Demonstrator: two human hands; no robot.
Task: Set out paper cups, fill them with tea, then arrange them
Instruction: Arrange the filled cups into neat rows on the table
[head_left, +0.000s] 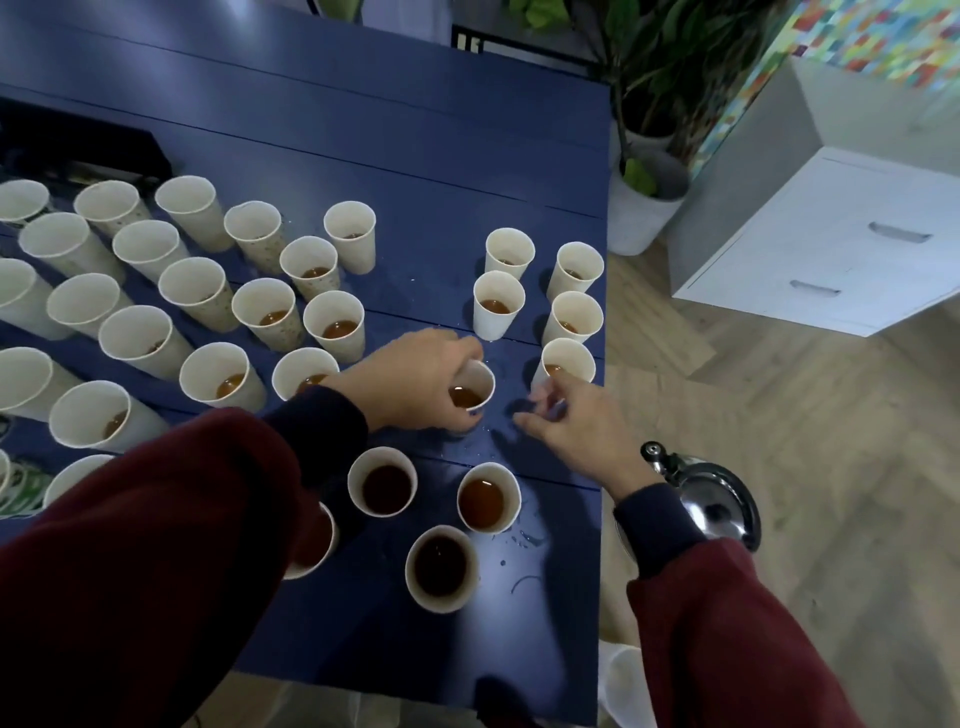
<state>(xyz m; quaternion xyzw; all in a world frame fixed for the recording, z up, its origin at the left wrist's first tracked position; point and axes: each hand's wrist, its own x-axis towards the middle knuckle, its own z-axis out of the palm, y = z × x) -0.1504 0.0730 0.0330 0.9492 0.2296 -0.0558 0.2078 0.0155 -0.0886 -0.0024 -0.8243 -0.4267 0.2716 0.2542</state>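
Many white paper cups stand on a blue table (363, 130), most with brown tea in them. My left hand (415, 382) grips one tea-filled cup (475, 387) by its side, slightly tilted, in the gap between two groups. My right hand (569, 423) hovers just right of it with fingers spread, holding nothing, its fingertips close to another filled cup (567, 361) at the table's right edge. A column of filled cups (498, 304) stands behind. Three fuller cups (488, 498) sit nearer to me.
A shiny metal kettle (711, 501) sits at the table's right edge under my right forearm. Drops of liquid lie on the tabletop near the front cups. A potted plant (647, 202) and a white drawer cabinet (831, 244) stand on the wooden floor to the right.
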